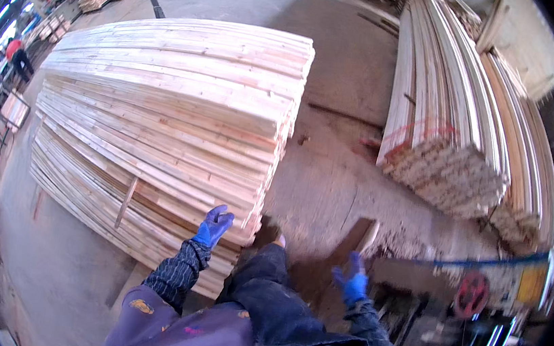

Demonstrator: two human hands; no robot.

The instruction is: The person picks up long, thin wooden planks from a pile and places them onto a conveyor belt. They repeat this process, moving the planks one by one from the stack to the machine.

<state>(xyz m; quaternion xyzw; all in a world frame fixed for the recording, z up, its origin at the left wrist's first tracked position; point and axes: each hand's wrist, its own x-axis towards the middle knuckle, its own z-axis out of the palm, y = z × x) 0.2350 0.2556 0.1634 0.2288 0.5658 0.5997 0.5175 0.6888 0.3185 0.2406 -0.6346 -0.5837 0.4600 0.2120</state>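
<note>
A tall stack of pale planed boards (166, 126) lies in front of me and to the left, its layers slightly uneven at the right end. My left hand (215, 226), in a blue-purple glove, is at the near right corner of this stack. Its fingers are slightly bent and apart, with nothing in them; whether they touch the wood I cannot tell. Off to the right, my right hand (352, 282) hangs in a blue glove above the floor beside a machine. Its fingers are spread and it holds nothing.
A thin wooden strip (127, 202) leans on the stack's near side. More bundled boards (449, 134) stand at the right, their ends facing me. Close at my right is a machine with a red handwheel (471, 294). A person (18, 56) in red is far left.
</note>
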